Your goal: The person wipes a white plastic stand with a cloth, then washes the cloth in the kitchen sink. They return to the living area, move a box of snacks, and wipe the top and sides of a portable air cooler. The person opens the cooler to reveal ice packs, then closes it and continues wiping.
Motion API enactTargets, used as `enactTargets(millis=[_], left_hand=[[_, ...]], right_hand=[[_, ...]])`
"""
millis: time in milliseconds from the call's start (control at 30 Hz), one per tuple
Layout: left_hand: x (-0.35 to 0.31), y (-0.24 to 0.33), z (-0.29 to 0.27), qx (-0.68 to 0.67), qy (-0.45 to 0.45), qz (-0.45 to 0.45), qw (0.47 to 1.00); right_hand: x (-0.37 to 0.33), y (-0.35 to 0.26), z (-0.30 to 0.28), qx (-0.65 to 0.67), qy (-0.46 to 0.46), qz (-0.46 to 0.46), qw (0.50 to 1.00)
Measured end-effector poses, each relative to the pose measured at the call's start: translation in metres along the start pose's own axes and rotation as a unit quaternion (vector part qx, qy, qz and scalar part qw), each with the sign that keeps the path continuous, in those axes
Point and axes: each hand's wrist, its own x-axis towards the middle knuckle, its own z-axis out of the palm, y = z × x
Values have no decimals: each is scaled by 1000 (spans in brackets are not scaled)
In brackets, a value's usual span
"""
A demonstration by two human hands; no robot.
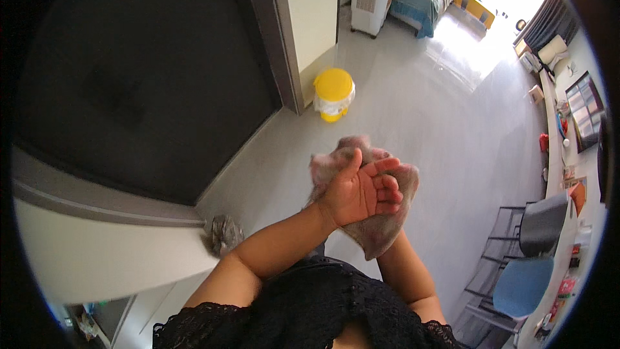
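Here, our left hand (pixel 363 192) is palm up, fingers bent, thumb apart. A pinkish-gray cloth (pixel 382 236) hides our right hand's grip, so we can't tell.

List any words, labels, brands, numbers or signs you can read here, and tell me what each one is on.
None can be read anywhere in this view.
Cloth behind the left hand: no lettering that I can make out.
Yellow-lidded bin: none that I can make out.
Small items along the right-hand wall: any print is too small and blurred to read.
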Motion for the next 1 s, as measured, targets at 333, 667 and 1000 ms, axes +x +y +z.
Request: enactTargets(millis=[333, 667, 1000], left_hand=[[170, 173, -60, 300, 57, -97, 947], [234, 330, -76, 567, 535, 281, 560], [374, 372, -163, 597, 544, 135, 574]], right_hand=[[239, -56, 18, 126, -30, 138, 982], [478, -192, 93, 14, -120, 214, 969], [680, -240, 14, 148, -157, 201, 955]])
